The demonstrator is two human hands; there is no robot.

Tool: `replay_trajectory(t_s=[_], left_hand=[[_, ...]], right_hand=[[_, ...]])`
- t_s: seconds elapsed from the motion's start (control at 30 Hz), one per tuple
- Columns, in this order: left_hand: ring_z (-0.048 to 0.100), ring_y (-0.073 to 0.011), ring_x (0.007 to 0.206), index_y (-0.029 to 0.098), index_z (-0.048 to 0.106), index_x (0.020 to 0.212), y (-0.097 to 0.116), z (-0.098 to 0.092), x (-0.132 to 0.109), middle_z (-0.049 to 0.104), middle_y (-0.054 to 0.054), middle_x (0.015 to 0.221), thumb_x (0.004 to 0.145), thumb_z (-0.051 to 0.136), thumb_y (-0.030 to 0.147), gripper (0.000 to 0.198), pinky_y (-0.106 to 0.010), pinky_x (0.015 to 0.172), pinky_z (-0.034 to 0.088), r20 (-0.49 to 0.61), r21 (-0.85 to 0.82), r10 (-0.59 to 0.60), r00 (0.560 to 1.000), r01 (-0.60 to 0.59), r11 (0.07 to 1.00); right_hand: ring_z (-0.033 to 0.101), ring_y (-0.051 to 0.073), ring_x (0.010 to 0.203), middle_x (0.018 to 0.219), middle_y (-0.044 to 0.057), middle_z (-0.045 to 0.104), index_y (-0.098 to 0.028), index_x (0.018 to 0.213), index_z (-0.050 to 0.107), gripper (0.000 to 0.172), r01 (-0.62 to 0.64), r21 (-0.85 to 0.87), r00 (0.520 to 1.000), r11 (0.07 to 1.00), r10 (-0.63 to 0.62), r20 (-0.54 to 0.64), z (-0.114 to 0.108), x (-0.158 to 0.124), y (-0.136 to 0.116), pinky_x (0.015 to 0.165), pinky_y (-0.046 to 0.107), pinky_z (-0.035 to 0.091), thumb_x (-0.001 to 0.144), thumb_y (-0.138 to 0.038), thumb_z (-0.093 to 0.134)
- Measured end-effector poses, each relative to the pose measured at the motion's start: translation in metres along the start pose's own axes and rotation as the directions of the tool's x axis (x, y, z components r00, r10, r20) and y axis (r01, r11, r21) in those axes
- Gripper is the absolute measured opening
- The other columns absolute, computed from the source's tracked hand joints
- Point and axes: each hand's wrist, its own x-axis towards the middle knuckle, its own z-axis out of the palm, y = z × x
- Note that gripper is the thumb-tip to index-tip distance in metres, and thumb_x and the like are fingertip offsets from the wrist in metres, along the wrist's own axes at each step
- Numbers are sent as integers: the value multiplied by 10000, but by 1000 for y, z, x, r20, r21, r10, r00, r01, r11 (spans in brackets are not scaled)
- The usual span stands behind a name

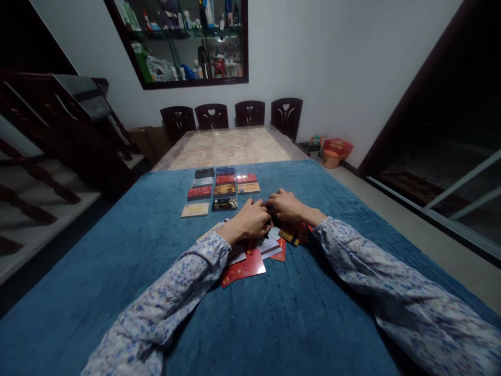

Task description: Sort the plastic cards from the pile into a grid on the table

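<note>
My left hand (252, 220) and my right hand (285, 206) meet over a loose pile of plastic cards, with their fingers curled inward and close together. Whatever is between the fingers is hidden by the hands; a dark edge shows just below them. In the pile lie a red card (246, 267), a white card with a dark stripe (269, 247) and a gold-and-black card (288, 237). Beyond my left hand, cards stand sorted in neat stacks, among them a black VIP stack (224, 204), a cream stack (194, 210) and a red stack (199, 192).
A blue cloth (117, 250) covers the near part of the table; the far part is a patterned tabletop (235, 143). Several dark chairs (250, 114) line the wall. A stair railing (35, 130) is on the left, and an orange bucket (331, 158) sits on the floor at right.
</note>
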Motion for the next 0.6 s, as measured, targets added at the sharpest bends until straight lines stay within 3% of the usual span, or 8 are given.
replay_trajectory(t_s=[0.3,0.6], left_hand=[[562,-266,1189,191,741,974,0,0,0,737,-85,1149,956,567,228,178,-399,881,360,11,-9,14,1000,-14,1000],[568,-257,1107,187,716,997,-1,0,-6,742,-93,1106,977,547,192,170,-399,858,346,14,78,33,999,-34,996]], right_hand=[[477,316,1146,1243,139,655,-205,1185,692,332,22,7,999,1000,-22,-29,3,3,0,866,406,379,895,-183,532],[495,358,1210,1312,151,634,-243,1357,640,442,-90,44,996,995,89,29,0,5,-1,917,462,418,941,-236,491]])
